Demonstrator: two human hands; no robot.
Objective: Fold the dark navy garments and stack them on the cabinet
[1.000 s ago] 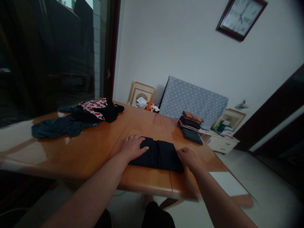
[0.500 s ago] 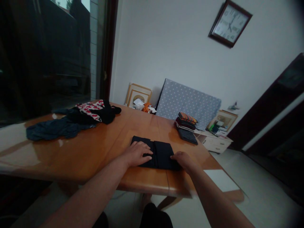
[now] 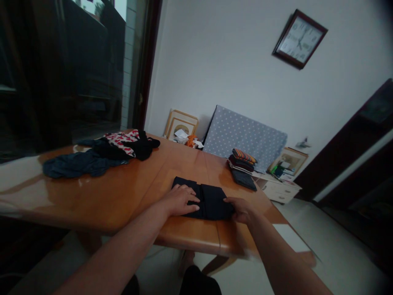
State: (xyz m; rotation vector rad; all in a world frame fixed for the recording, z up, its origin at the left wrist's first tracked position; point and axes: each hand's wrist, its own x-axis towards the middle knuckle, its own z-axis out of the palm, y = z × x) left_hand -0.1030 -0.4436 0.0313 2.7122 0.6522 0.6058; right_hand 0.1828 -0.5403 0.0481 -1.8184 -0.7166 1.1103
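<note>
A dark navy folded garment (image 3: 213, 200) lies flat near the front edge of the wooden table (image 3: 147, 164). My left hand (image 3: 181, 199) rests on its left part, palm down with the fingers spread. At the garment's right edge, my right hand (image 3: 239, 209) pinches the cloth, thumb on top and the other fingers partly hidden beneath. A crease or gap runs down the garment between its left and right parts. Its exact kind I cannot tell.
Loose clothes (image 3: 123, 147), blue, black and red-patterned, lie heaped at the table's left. Toward the right back stands a stack of folded clothes (image 3: 242, 164). A white sheet (image 3: 291, 237) is at the right edge, and a drawer cabinet (image 3: 279, 189) stands beyond the table.
My right hand has turned slightly and its fingers have slipped further under the garment's right edge, which looks a little raised. My left hand stays on the left part. The camera view has shifted slightly.
</note>
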